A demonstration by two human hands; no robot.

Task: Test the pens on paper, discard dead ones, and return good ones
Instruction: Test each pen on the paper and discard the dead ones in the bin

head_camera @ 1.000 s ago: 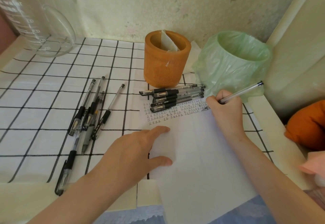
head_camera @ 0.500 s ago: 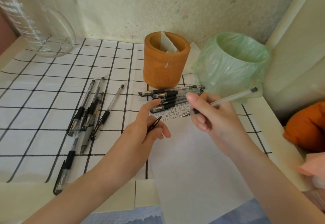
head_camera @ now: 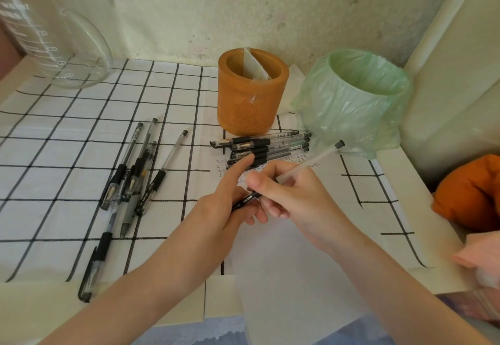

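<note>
Above the table (head_camera: 67, 155), the pen (head_camera: 311, 162) has left the paper (head_camera: 297, 263). The right hand (head_camera: 295, 196) clamps it. The left hand (head_camera: 219, 209) pinches its cap (head_camera: 244, 200), so it is probably a good one.

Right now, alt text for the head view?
Over the paper, the right hand grips a clear pen while the left hand pinches a black cap at its tip. A row of pens lies beside a cup.

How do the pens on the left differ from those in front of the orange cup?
The left pile lies loose and overlapping, pointing roughly toward the wall; the row by the orange cup lies neat, side by side, running left to right. The left pile rests on the checked cloth; the row sits at the top edge of the paper. Both hold clear pens with black grips.
</note>
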